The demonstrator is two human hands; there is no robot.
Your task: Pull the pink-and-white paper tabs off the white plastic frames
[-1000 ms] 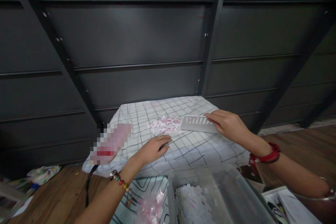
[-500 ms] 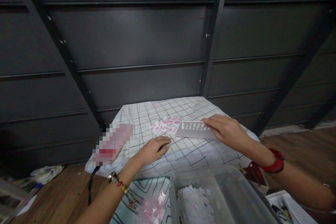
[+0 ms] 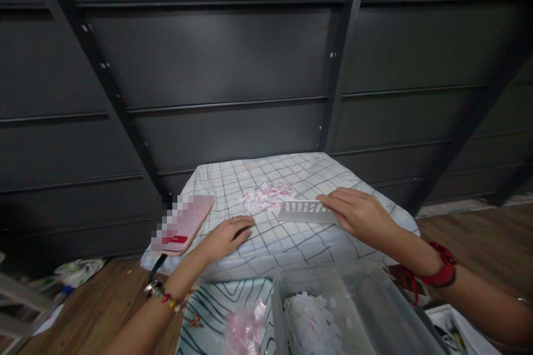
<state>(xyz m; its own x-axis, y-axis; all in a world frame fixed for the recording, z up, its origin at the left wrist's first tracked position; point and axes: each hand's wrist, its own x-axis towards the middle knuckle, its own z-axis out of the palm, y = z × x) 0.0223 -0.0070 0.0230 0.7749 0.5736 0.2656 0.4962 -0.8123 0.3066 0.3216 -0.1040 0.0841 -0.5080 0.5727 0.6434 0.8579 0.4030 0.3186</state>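
Note:
My right hand [image 3: 358, 212] grips the right end of a white slotted plastic piece [image 3: 297, 216], tilted on its edge over the checked cloth. Its left end is beside a loose pile of small white and pink paper scraps [image 3: 266, 197]. On the cloth just left and in front of the pile rests my left hand [image 3: 229, 237], fingers stretched and slightly bent, holding nothing. Closer to me, a clear plastic bin [image 3: 353, 274] has many white paper scraps [image 3: 314, 321] inside. My right fingers cover the slotted piece's far right end.
A pink phone [image 3: 187, 227], partly blurred, lies at the cloth's left edge with a black strap. A patterned tray [image 3: 208, 302] holds pink plastic packets [image 3: 245, 327]. Dark panels [image 3: 225, 61] rise behind the checked cloth [image 3: 233, 175]. A white box [image 3: 462, 327] stands at lower right.
My left hand has drawn back to the left, away from the pile and the slotted piece. The slotted piece has tipped slightly and sits a little lower in view, still in my right hand.

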